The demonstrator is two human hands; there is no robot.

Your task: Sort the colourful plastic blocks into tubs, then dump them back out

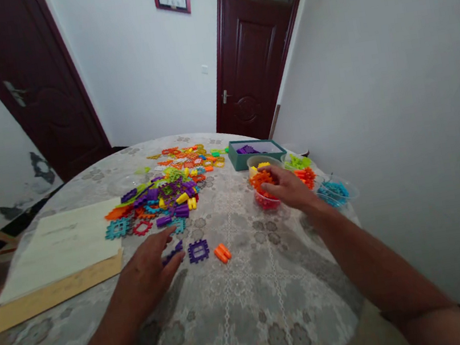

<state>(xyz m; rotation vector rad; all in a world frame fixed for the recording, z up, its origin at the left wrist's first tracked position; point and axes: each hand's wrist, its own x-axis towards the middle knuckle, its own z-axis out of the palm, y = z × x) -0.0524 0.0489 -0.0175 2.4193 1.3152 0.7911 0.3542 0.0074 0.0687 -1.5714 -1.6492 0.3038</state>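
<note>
My right hand (290, 186) holds an orange toothed plastic building piece (261, 181) over a clear tub of red pieces (268, 201). My left hand (151, 265) rests low over the table, thumb and fingers apart. A purple building piece (174, 253) lies partly hidden behind its fingers; I cannot tell whether they touch it. To its right lie a purple square piece (198, 251) and a pair of orange tube-shaped pieces (222, 253). Just beyond the left fingertips is a mixed pile of building pieces (172, 190) in purple, yellow, blue, orange and green.
A green box (239, 158) with purple pieces stands behind the tubs. Further tubs hold yellow, green, orange and blue pieces (333, 191). More orange and yellow pieces (193, 156) spread at the back. White paper (63, 243) over brown card (58, 295) lies on the left.
</note>
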